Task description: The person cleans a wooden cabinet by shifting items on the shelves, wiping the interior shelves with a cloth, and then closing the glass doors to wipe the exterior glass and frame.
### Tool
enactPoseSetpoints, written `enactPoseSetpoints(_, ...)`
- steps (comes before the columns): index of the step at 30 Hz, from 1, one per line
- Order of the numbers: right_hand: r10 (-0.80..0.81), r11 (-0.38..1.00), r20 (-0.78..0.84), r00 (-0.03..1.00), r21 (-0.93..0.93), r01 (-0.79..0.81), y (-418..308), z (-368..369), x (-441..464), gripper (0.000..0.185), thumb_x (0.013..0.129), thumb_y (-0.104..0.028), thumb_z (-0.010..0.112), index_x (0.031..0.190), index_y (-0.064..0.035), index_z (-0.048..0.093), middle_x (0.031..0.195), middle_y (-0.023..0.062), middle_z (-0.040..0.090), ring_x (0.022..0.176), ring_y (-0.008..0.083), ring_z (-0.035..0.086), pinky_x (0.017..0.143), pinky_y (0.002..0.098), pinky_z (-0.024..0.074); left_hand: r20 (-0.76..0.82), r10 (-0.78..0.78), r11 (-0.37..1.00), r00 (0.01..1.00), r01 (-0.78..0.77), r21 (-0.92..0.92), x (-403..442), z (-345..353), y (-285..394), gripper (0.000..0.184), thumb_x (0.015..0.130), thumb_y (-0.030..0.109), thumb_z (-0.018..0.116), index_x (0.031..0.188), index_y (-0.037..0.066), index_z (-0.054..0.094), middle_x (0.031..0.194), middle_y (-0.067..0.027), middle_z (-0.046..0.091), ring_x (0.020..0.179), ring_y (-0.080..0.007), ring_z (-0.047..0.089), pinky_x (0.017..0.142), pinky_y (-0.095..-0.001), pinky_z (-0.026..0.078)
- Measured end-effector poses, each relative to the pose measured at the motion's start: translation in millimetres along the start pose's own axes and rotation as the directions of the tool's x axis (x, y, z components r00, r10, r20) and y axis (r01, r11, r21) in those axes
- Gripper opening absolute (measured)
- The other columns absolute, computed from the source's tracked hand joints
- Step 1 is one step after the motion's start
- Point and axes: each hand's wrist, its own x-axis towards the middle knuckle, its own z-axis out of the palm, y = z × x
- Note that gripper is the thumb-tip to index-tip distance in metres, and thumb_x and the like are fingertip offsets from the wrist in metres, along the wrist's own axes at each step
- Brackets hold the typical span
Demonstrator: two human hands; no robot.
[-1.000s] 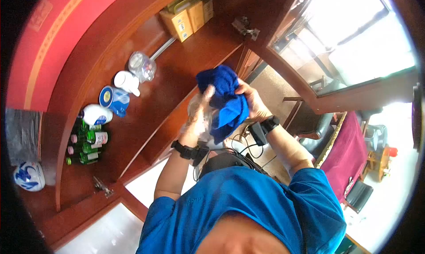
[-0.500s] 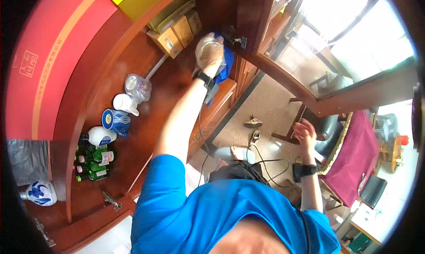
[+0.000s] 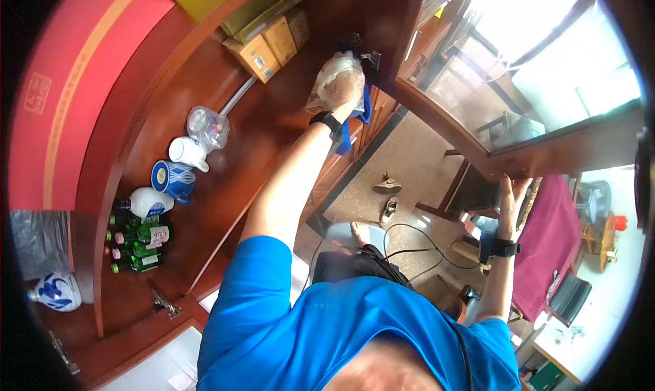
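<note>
My left hand point(image 3: 342, 83), with clear plastic around it, is closed on the blue cloth point(image 3: 356, 124) at the cabinet's far edge, near a metal hinge point(image 3: 372, 58). Part of the cloth hangs below the wrist; the fingertips are hidden. On the right, my right hand point(image 3: 513, 190) has its fingers apart and touches the lower edge of the glass-paned door point(image 3: 495, 160). It holds nothing.
The cabinet shelf carries small boxes point(image 3: 258, 58), a clear plastic jar point(image 3: 208, 127), a white mug point(image 3: 186, 152), a blue patterned mug point(image 3: 173, 179) and several green bottles point(image 3: 147, 235). Shoes point(image 3: 389, 209) and black cables point(image 3: 426, 249) lie on the floor. A purple-covered table point(image 3: 542, 244) stands right.
From being held between both hands, the cloth has gone to the cabinet's far edge with my left hand. My right hand let go of it and moved right, then up to the door edge.
</note>
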Motion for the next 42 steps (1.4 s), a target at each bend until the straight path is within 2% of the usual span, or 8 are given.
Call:
enactPoseSetpoints(7, 0.119, 0.989, -0.010, 0.993, -0.085, -0.119, 1.4, -10.2, -10.9, 0.095, 0.097, -0.021, 0.066, 0.167, -0.0081, 0.002, 0.172, 0.0220, 0.005, 0.156, 0.0338, 0.018, 0.126, 0.0463, 0.0232, 0.392, 0.049, 0.883, 0.919, 0.144, -0.447, -18.6, -64.0, 11.3, 0.049, 0.100, 0.038, 0.061, 0.132, 0.000, 0.066, 0.125, -0.0241, 0.070, 0.115, -0.0344, 0.069, 0.097, -0.0408, 0.053)
enactPoseSetpoints(22, -0.022, 1.000, -0.108, 0.994, -0.020, 0.020, -29.4, 15.8, -43.7, 0.088, 0.085, -0.005, 0.060, 0.162, 0.0007, 0.016, 0.156, 0.0241, 0.037, 0.143, 0.0349, 0.039, 0.120, 0.0407, 0.0299, 0.393, 0.518, 0.848, 0.760, -0.396, -0.351, -141.7, -30.6, 159.3, 0.019, 0.101, 0.020, 0.050, 0.091, 0.009, 0.062, 0.077, -0.0134, 0.064, 0.067, -0.0306, 0.068, 0.060, -0.0442, 0.054)
enactPoseSetpoints(26, -0.052, 0.998, -0.095, 0.994, 0.023, 0.054, -28.8, 11.7, -53.7, 0.094, 0.093, -0.038, 0.072, 0.161, 0.0010, 0.021, 0.157, 0.0240, 0.037, 0.144, 0.0376, 0.038, 0.122, 0.0443, 0.0285, 0.192, 0.762, 0.647, 0.618, -0.724, -0.239, -188.6, -83.1, 207.0, 0.018, 0.098, 0.017, 0.050, 0.089, 0.006, 0.062, 0.074, -0.0153, 0.061, 0.067, -0.0306, 0.065, 0.060, -0.0447, 0.050)
enactPoseSetpoints(27, -0.042, 0.999, -0.034, 0.999, 0.007, 0.042, -1.4, 6.9, -58.9, 0.095, 0.097, -0.023, 0.063, 0.167, -0.0084, 0.000, 0.172, 0.0186, 0.006, 0.156, 0.0339, 0.014, 0.126, 0.0470, 0.0201, 0.374, 0.610, 0.765, 0.698, -0.396, -0.508, -189.3, -90.9, 209.7, 0.018, 0.097, 0.016, 0.050, 0.090, 0.004, 0.062, 0.076, -0.0171, 0.061, 0.071, -0.0324, 0.062, 0.066, -0.0450, 0.050)
enactPoseSetpoints(29, -0.178, 0.946, -0.170, 0.969, 0.242, 0.216, 3.3, 26.0, -44.8, 0.119, 0.084, -0.071, 0.073, 0.161, -0.0019, 0.015, 0.141, 0.0187, 0.046, 0.133, 0.0278, 0.047, 0.110, 0.0474, 0.0419, -0.175, 0.652, 0.537, 0.738, -0.612, -0.581, -188.1, -66.0, 205.2, 0.018, 0.097, 0.014, 0.052, 0.095, -0.001, 0.063, 0.078, -0.0176, 0.062, 0.075, -0.0310, 0.063, 0.070, -0.0471, 0.049)
enactPoseSetpoints(30, -0.216, 0.961, -0.127, 0.968, 0.148, 0.234, 10.4, 13.9, -43.5, 0.110, 0.089, -0.062, 0.073, 0.161, -0.0013, 0.015, 0.139, 0.0178, 0.048, 0.128, 0.0290, 0.052, 0.108, 0.0467, 0.0442, 0.144, 0.596, 0.606, 0.790, -0.325, -0.726, -184.0, -68.5, 206.5, 0.020, 0.098, 0.015, 0.054, 0.100, -0.003, 0.063, 0.082, -0.0183, 0.065, 0.078, -0.0300, 0.065, 0.072, -0.0477, 0.050)
enactPoseSetpoints(31, -0.012, 0.995, -0.093, 0.996, 0.099, 0.022, 6.7, 10.2, -45.3, 0.094, 0.078, 0.007, 0.049, 0.165, -0.0053, 0.014, 0.152, 0.0168, 0.042, 0.134, 0.0262, 0.046, 0.110, 0.0352, 0.0418, 0.474, 0.518, 0.662, 0.712, 0.018, -0.749, -182.9, -72.7, 204.7, 0.024, 0.098, 0.016, 0.056, 0.105, -0.005, 0.064, 0.086, -0.0189, 0.069, 0.080, -0.0290, 0.067, 0.075, -0.0482, 0.051)
enactPoseSetpoints(42, -0.225, 0.947, -0.066, 0.972, 0.219, 0.234, -162.7, -56.5, -38.2, 0.057, 0.108, -0.033, 0.054, 0.152, -0.0011, 0.038, 0.149, 0.0153, 0.048, 0.142, 0.0256, 0.043, 0.118, 0.0400, 0.0331, 0.468, 0.358, 0.354, 0.808, 0.346, -0.869, -120.7, -141.8, 207.1, 0.026, 0.089, 0.023, 0.076, 0.103, 0.003, 0.067, 0.080, -0.0025, 0.065, 0.070, -0.0115, 0.059, 0.060, -0.0313, 0.048)
